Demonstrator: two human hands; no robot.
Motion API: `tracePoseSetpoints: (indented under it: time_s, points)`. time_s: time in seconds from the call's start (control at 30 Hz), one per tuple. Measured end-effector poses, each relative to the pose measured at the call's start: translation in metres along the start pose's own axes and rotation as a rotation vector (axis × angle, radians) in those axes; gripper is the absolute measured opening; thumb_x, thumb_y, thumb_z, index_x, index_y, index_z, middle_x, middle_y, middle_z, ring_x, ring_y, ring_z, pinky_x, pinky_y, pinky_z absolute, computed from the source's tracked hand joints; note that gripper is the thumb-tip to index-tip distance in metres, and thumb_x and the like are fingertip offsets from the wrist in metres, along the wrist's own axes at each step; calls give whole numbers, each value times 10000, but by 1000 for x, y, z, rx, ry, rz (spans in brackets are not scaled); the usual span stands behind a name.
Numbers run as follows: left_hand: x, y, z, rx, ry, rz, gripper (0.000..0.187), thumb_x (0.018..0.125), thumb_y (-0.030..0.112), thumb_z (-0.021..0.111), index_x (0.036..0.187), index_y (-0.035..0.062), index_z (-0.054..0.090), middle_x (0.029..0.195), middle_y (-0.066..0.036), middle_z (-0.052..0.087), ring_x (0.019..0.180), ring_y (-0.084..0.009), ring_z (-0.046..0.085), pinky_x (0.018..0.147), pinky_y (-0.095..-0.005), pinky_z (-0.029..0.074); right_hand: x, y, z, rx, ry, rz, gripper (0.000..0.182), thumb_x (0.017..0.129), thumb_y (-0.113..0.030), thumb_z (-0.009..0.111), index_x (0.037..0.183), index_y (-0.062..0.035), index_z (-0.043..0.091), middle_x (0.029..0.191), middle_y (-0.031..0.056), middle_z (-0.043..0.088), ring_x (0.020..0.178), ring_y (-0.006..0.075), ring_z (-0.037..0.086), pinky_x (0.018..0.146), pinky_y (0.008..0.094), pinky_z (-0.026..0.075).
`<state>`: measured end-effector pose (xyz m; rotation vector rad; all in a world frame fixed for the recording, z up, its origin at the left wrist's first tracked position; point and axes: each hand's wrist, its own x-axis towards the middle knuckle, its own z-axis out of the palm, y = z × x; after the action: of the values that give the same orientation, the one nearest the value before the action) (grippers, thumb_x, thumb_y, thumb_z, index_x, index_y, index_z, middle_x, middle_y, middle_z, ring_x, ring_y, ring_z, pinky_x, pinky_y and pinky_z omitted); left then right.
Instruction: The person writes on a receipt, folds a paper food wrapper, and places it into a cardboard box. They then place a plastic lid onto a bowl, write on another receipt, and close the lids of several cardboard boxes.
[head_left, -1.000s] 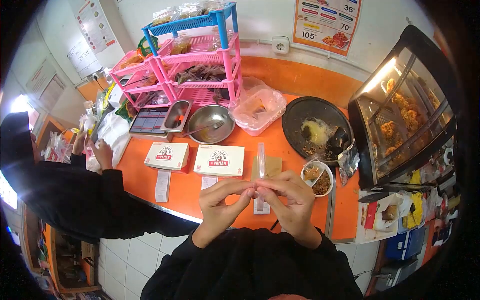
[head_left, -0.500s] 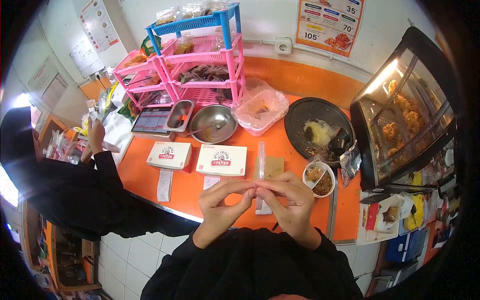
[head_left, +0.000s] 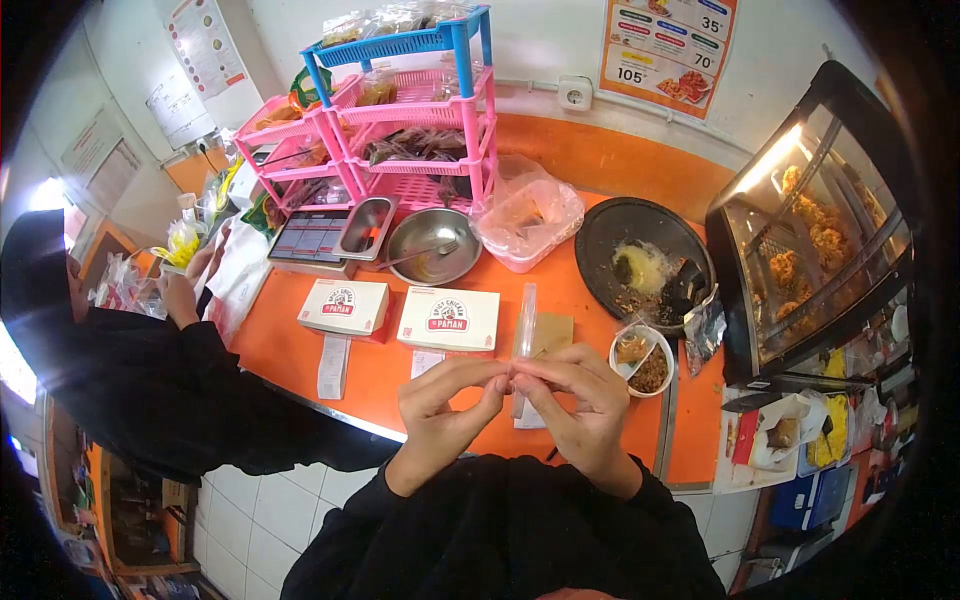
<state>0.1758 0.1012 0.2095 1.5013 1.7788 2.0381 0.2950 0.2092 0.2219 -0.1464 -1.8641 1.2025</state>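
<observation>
My left hand point(head_left: 452, 408) and my right hand point(head_left: 578, 408) meet in front of my chest, thumbs and forefingers pinched together. Between the fingertips they grip a narrow strip of clear plastic point(head_left: 526, 318), which stretches away over the counter; its gripped end is hidden by the fingers. Behind it lies a flat brown paper piece point(head_left: 555, 333). Two white printed boxes point(head_left: 448, 320) sit to the left, with paper slips point(head_left: 333, 367) at their front edges. Close to the right hand stands a white cup point(head_left: 649, 376) of brown crumbly food.
A black round stone dish point(head_left: 598, 232) and a glass food warmer point(head_left: 825, 230) stand at the right. Farther back are a metal bowl point(head_left: 435, 247), a pink bag-lined basket point(head_left: 525, 250) and a pink and blue rack point(head_left: 400, 90). Another person in black sleeves point(head_left: 190, 400) works at the left.
The view has shifted slightly, moving the counter items a little right in it. My hands keep the same pinch. The other person's hands at the left have lowered.
</observation>
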Motion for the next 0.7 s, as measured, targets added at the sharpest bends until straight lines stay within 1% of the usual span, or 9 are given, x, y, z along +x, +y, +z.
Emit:
tracePoseSetpoints:
  time_s: [0.13, 0.23, 0.33, 0.4, 0.5, 0.6, 0.7]
  points:
    - [-1, 0, -1, -23, -7, -33, 162, 784, -53, 699, 945, -34, 704, 855, -115, 711, 767, -170, 685, 701, -258, 532, 1, -2, 0, 18, -14, 24, 215, 801, 76, 688, 1012, 34, 693, 935, 101, 619, 810, 156, 668, 688, 234, 576]
    - [-1, -1, -2, -31, -10, -40, 159, 792, -61, 691, 950, -47, 695, 870, -131, 701, 772, -175, 679, 705, -263, 533, 0, 1, 3, 58, 8, 17, 247, 811, 51, 693, 1052, -7, 696, 941, 89, 633, 741, 125, 658, 621, 225, 540]
    - [-3, -7, -3, -50, -5, -39, 167, 804, -75, 678, 971, -72, 675, 902, -153, 682, 778, -181, 667, 697, -274, 539, 1, 5, 4, -5, -21, -52, 248, 811, 41, 698, 1054, -6, 695, 947, 92, 630, 758, 129, 659, 640, 228, 549]
    - [-3, -7, -3, -73, 6, -64, 183, 804, -74, 678, 987, -73, 672, 920, -151, 682, 797, -174, 665, 706, -273, 538, -1, 4, 4, 31, -14, -6, 247, 815, 32, 698, 1059, -7, 694, 948, 90, 629, 777, 129, 658, 657, 227, 554]
    - [-1, -1, -4, -255, -31, -225, 230, 805, -60, 693, 1034, -42, 679, 962, -122, 694, 847, -158, 676, 755, -262, 534, -1, 2, 4, 74, -7, 51, 244, 828, 24, 686, 1070, -10, 691, 947, 88, 629, 805, 129, 654, 675, 228, 558]
    - [-1, -3, -8, -437, -85, -317, 258, 817, -66, 687, 1072, -54, 655, 990, -132, 687, 862, -162, 678, 792, -258, 541, -1, 5, 3, 104, -19, 76, 240, 845, 24, 667, 1082, -11, 687, 955, 89, 626, 825, 128, 649, 685, 229, 561]
    - [-3, -8, -8, -567, -86, -357, 284, 815, -72, 691, 1094, -62, 638, 993, -143, 687, 883, -166, 677, 817, -266, 549, 0, 5, 3, 149, -36, 76, 238, 863, 21, 648, 1095, -14, 683, 971, 88, 625, 839, 126, 643, 689, 228, 564]
